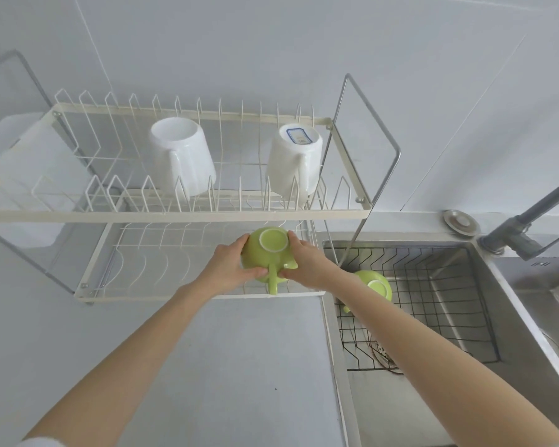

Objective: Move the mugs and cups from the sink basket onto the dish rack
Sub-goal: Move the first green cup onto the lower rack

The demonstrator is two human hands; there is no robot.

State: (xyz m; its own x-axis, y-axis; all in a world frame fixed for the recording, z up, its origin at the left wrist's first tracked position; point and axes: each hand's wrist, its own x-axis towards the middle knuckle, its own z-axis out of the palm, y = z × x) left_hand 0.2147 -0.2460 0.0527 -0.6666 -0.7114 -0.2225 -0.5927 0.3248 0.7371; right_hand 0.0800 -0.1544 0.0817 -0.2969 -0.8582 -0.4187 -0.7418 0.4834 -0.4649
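A green cup (269, 250) is held upside down over the right end of the dish rack's lower tier (188, 296), its handle pointing toward me. My left hand (228, 264) grips its left side and my right hand (307, 261) its right side. A second green cup (376, 283) lies upside down in the black wire sink basket (449, 304), partly hidden behind my right forearm. Two white mugs (183, 156) (294, 159) stand upside down on the rack's upper tier (175, 216).
The steel sink (513, 304) lies to the right with a grey faucet (526, 227) at its far corner and a round metal cap (460, 222) on the ledge. A white towel or board (20, 169) sits at the rack's left end. Grey counter (226, 366) spreads before me.
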